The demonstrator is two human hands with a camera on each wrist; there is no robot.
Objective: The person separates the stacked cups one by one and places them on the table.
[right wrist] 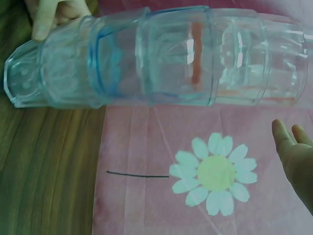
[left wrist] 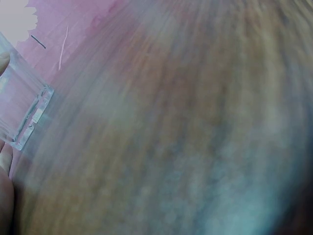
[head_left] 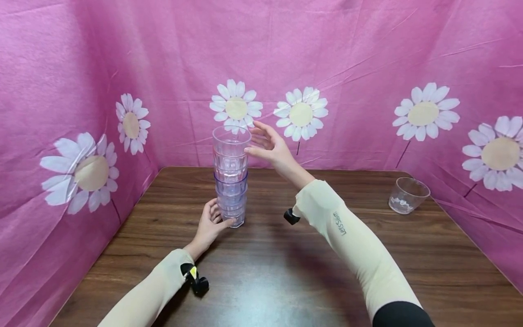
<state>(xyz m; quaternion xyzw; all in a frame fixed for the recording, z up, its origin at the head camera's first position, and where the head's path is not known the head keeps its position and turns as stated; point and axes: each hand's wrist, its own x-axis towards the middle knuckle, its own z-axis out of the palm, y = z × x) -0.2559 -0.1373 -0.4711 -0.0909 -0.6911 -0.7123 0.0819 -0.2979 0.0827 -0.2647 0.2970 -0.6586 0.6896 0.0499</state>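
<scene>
A tall stack of clear plastic cups (head_left: pixel 231 186), one with a blue rim, stands upright left of the table's middle. Low on the stack, my left hand (head_left: pixel 209 225) grips the bottom cup, thumb in front and fingers round the far side. Only that cup's base (left wrist: pixel 35 117) and bits of the fingers show in the left wrist view. My right hand (head_left: pixel 269 146) is beside the top cup's rim, fingers extended. In the right wrist view the right fingers (right wrist: pixel 281 137) are apart from the stack. Whether the stack's base touches the table cannot be told.
A single clear cup (head_left: pixel 408 196) stands near the right edge of the brown wooden table (head_left: pixel 261 272). Pink cloth (head_left: pixel 347 54) with white daisies hangs close behind the table and along both sides.
</scene>
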